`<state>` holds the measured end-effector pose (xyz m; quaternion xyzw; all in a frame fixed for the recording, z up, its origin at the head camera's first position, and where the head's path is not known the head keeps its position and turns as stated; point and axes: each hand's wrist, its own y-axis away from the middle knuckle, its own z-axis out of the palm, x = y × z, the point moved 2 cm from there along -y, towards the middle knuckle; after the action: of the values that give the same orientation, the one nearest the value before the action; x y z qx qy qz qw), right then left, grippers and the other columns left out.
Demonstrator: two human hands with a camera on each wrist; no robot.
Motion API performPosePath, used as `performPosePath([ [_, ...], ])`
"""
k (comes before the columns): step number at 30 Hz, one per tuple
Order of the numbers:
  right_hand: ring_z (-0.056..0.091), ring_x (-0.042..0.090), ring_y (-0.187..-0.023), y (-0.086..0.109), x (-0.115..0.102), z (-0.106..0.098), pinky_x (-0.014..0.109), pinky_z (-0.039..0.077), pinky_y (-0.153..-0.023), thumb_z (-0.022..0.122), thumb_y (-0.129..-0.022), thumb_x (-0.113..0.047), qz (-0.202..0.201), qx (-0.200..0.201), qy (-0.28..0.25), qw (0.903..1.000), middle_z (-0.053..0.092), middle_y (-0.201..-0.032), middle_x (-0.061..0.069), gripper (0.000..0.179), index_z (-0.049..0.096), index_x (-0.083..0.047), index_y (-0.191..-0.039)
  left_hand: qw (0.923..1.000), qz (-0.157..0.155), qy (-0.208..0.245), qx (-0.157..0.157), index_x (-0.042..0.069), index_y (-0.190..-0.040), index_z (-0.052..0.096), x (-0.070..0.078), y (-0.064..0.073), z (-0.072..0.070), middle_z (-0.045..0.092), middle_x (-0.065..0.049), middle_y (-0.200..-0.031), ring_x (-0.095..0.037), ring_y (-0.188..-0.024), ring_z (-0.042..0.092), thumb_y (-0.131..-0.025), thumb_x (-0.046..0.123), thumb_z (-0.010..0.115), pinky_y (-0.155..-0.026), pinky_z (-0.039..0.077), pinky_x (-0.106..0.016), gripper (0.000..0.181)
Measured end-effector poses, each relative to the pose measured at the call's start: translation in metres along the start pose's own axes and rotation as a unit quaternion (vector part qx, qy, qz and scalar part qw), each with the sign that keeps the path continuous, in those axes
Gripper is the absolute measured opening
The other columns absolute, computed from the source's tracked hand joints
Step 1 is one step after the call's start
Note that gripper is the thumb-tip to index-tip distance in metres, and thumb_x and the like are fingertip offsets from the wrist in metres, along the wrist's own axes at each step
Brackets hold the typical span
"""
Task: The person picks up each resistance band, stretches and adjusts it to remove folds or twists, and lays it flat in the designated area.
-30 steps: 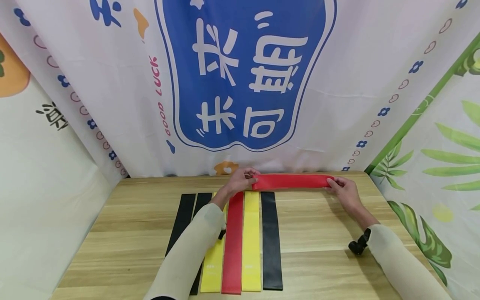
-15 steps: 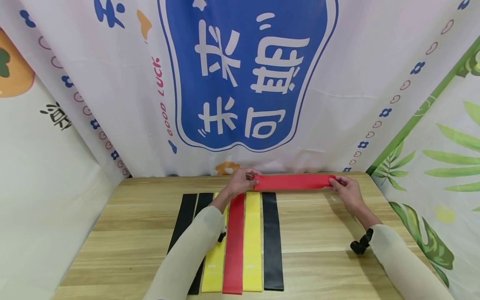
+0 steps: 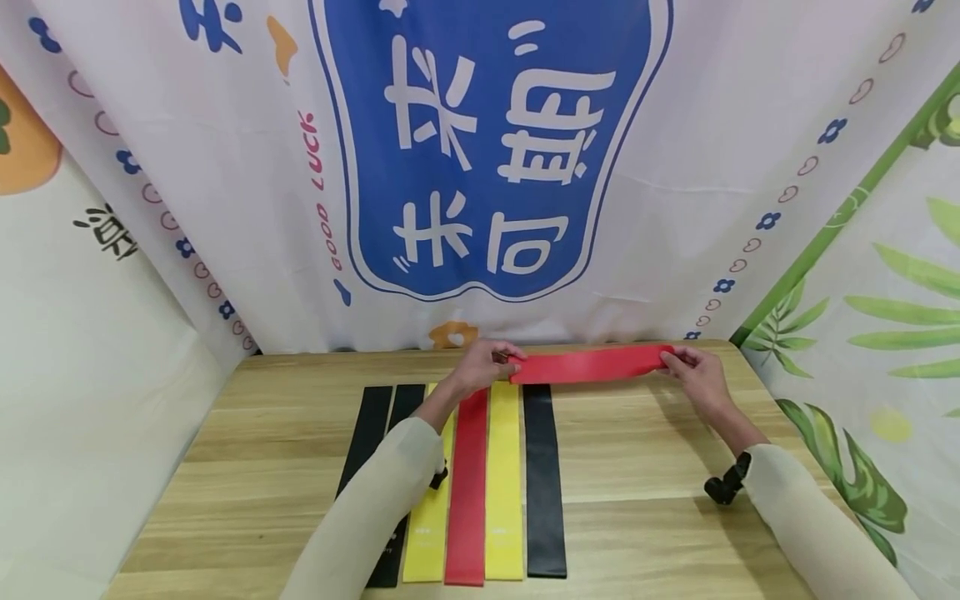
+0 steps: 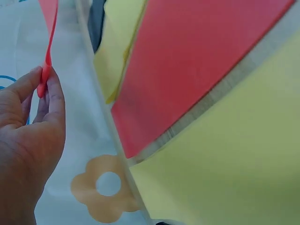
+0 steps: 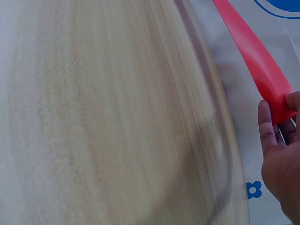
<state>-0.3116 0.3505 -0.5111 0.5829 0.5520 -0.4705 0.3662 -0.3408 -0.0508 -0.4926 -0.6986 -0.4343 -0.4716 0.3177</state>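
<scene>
A red resistance band (image 3: 588, 365) is stretched out sideways above the far edge of the table. My left hand (image 3: 483, 367) pinches its left end between thumb and fingers, as the left wrist view shows at the band's folded end (image 4: 45, 75). At the other end, my right hand (image 3: 697, 377) pinches it with thumb and fingers. Below lie several flat bands side by side: a second red band (image 3: 467, 492), a yellow band (image 3: 504, 483) to its right, then a black band (image 3: 545, 483). Left of the red one, another yellow band (image 3: 426, 533) and two black bands are partly hidden by my left arm.
The wooden table (image 3: 637, 533) carries the row of bands left of its middle. A white printed curtain (image 3: 690, 167) hangs right behind the far edge, with side cloths at left and right. Small black wrist cameras (image 3: 726, 485) sit at the sleeves.
Both hands still pinch the red band. Its right end has risen slightly and moved a little right with my right hand, so the band now slants a bit.
</scene>
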Motion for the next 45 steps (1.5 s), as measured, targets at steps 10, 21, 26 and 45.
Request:
performPosePath([
  [10, 0.075, 0.005, -0.080, -0.003, -0.002, 0.000, 0.025, 0.062, -0.079, 0.068, -0.104, -0.012, -0.016, 0.004, -0.030, 0.9994, 0.074, -0.088, -0.015, 0.038, 0.062, 0.018, -0.126, 0.9992, -0.024, -0.019, -0.024, 0.009, -0.117, 0.081, 0.012, 0.012, 0.001, 0.076, -0.005, -0.103, -0.028, -0.092, 0.066, -0.097, 0.005, 0.076, -0.088, 0.059, -0.053, 0.021],
  [21, 0.072, 0.002, -0.077, -0.001, -0.005, 0.000, 0.027, 0.063, -0.077, 0.070, -0.103, -0.009, -0.023, 0.002, -0.038, 0.9990, 0.074, -0.088, -0.015, 0.032, 0.064, 0.014, -0.123, 0.9984, -0.033, 0.008, -0.046, 0.008, -0.119, 0.080, 0.025, 0.034, 0.009, 0.073, -0.009, -0.116, -0.022, -0.097, 0.071, -0.097, 0.003, 0.075, -0.096, 0.060, -0.047, 0.023],
  [26, 0.074, 0.004, -0.077, 0.002, -0.008, -0.001, 0.027, 0.063, -0.078, 0.069, -0.101, 0.000, -0.034, -0.013, -0.076, 0.9965, 0.075, -0.088, -0.010, 0.029, 0.061, 0.016, -0.124, 0.9978, -0.041, 0.024, -0.047, 0.007, -0.119, 0.080, 0.029, 0.044, 0.013, 0.072, -0.010, -0.119, -0.022, -0.096, 0.073, -0.097, 0.002, 0.075, -0.097, 0.059, -0.052, 0.024],
  [45, 0.073, 0.003, -0.080, 0.003, -0.013, -0.004, 0.025, 0.062, -0.076, 0.071, -0.097, 0.006, -0.081, -0.028, -0.039, 0.9955, 0.077, -0.092, -0.007, 0.027, 0.064, 0.021, -0.118, 0.9965, -0.030, -0.034, -0.071, 0.013, -0.118, 0.081, 0.041, 0.076, 0.032, 0.075, -0.004, -0.103, -0.039, -0.095, 0.071, -0.095, 0.008, 0.079, -0.079, 0.060, -0.050, 0.025],
])
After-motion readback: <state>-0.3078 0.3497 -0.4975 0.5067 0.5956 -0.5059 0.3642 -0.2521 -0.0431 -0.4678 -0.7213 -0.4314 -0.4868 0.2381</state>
